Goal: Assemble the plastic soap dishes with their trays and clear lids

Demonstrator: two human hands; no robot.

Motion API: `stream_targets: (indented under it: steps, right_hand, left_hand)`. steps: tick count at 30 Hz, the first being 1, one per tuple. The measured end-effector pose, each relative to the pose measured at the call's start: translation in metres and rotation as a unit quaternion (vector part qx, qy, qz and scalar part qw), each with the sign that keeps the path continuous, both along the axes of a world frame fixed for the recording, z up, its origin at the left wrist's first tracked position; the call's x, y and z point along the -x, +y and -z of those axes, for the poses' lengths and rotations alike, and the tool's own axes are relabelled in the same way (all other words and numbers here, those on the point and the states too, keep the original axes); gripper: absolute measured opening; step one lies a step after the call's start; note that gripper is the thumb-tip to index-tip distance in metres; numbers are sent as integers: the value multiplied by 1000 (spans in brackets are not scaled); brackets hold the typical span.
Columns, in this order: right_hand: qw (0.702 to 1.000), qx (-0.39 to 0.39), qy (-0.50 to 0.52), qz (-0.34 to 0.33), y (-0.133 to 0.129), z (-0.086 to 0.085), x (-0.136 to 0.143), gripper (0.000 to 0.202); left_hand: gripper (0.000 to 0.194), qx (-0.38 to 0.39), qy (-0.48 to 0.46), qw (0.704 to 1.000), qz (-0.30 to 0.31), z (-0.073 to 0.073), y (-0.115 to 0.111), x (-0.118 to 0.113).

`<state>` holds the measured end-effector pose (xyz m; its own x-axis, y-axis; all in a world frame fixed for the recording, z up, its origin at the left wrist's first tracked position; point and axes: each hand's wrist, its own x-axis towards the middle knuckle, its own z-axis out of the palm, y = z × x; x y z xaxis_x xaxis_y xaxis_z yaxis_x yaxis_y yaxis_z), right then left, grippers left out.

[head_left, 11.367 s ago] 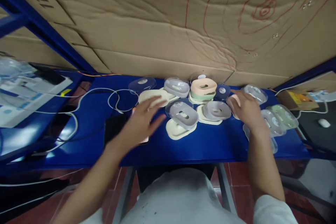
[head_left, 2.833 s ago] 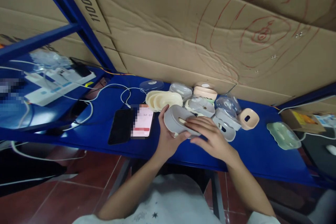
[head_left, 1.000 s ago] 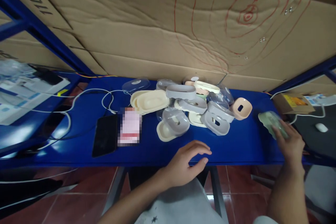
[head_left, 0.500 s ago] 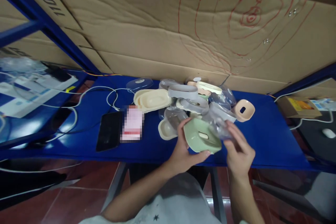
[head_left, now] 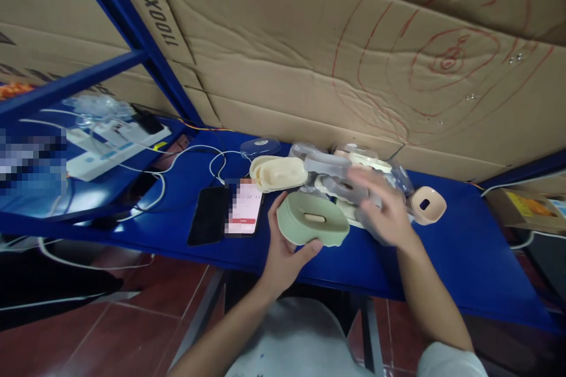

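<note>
A green oval container [head_left: 294, 218] with a slot in its bottom is held in my left hand [head_left: 285, 256], thumb on its lower edge and fingers round its left side. My right hand [head_left: 384, 206], blurred, is over the pile to the right, fingers apart near a grey slotted part [head_left: 345, 188]; nothing is visibly held in it. Cream oval pieces [head_left: 287, 172], a grey oval piece [head_left: 327, 164] and clear lids lie piled behind the green container. A peach slotted container [head_left: 435, 203] stands to the right of the pile.
A dark phone [head_left: 209, 216] and a phone with a lit pink screen [head_left: 244, 206] lie on the blue table [head_left: 469, 253] at the left. White cables [head_left: 177, 156] and a power strip [head_left: 110, 156] are farther left. Cardboard [head_left: 283, 70] rises behind the table.
The view has shifted, and my left hand has brought the green container leftward, nearer the phones. My right hand has let go of the clear piece and moved over the pile.
</note>
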<state>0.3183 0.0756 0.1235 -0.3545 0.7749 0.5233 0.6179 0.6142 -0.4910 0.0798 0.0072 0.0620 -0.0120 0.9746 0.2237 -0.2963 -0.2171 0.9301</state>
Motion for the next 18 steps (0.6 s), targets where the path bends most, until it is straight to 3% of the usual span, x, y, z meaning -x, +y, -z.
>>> stream_targets:
  steps: [3, 7, 10, 13, 16, 18]
  right_hand:
    - [989, 49, -24, -140, -40, -12, 25, 51]
    - [993, 23, 23, -110, -44, -18, 36, 34]
    - [999, -51, 10, 0, -9, -14, 29, 24]
    - [988, -84, -80, 101, 46, -7, 24, 33]
    - [971, -45, -200, 125, 90, -4, 26, 38]
    - [965, -51, -222, 131, 95, -5, 32, 38]
  left_hand:
    - [101, -32, -3, 999, 9, -4, 11, -3]
    - [103, -53, 27, 998, 3, -7, 21, 0]
    - [101, -36, 23, 999, -12, -4, 25, 6]
    - [96, 5, 11, 999, -46, 1, 27, 12]
    - [96, 29, 7, 997, -70, 8, 26, 18]
    - [96, 35, 8, 996, -83, 12, 23, 22]
